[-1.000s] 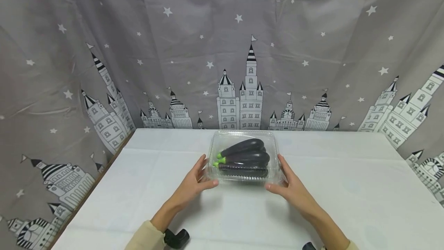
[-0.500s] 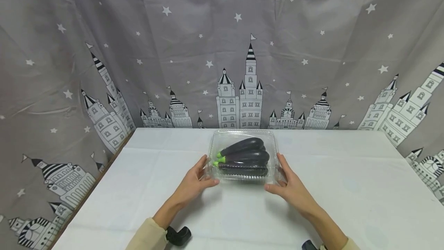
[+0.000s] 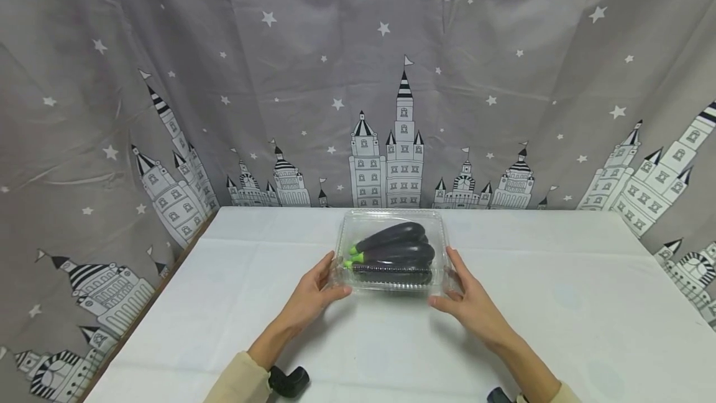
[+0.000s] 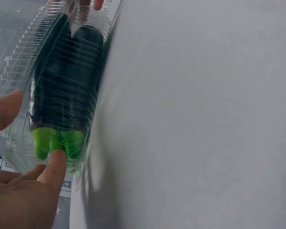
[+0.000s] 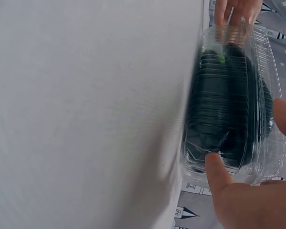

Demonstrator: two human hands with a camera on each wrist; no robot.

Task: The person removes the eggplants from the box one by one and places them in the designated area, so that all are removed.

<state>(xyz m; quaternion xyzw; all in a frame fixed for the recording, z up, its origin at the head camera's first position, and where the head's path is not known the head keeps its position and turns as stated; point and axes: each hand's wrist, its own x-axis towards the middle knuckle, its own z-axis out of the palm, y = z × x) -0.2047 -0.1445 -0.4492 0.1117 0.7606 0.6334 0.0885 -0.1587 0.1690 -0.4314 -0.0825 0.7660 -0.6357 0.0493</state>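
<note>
A clear plastic clamshell box [image 3: 349, 235] stands near the table's back edge, its lid down. Several dark purple eggplants [image 3: 398, 254] with green stem ends lie inside. My left hand [image 3: 307, 300] is at the box's left side, fingers fairly straight. In the left wrist view its fingertip [image 4: 58, 160] touches the end wall by the green stems. On the other side my right hand [image 3: 475, 310] mirrors it; in the right wrist view one fingertip [image 5: 212, 162] meets the ribbed plastic. Both thumbs are spread away from the fingers, toward the box's front corners. The fingers' far parts are partly hidden.
White cloth covers the table [image 3: 559, 291]. Behind it hangs a grey curtain [image 3: 279, 79] printed with castles and stars. A brown edge [image 3: 162, 291] runs along the table's left side. A black device [image 3: 288, 382] sits at my left wrist.
</note>
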